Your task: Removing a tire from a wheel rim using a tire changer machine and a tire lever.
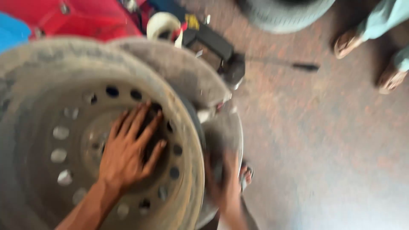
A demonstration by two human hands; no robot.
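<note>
Reddish concrete floor (324, 140), a workshop corner: a bare steel rim (98, 140) fills the left of the view.

The left hand (128, 153) lies flat and spread on the rim's hub, fingers pointing toward 1 o'clock; it clamps nothing. The right hand (223, 179), blurred at the rim's 4 o'clock edge, seems to grip a second grey disc (191, 81) behind, though I cannot tell for sure. The rim's face tilts up toward the camera, axle line running away to 10 o'clock. Held mostly by one palm, it could tip or roll onto the sandalled foot (246, 174) just beside it. A bystander's feet (366, 51) stand at 2 o'clock, a tyre (285, 12) at 12.
</note>
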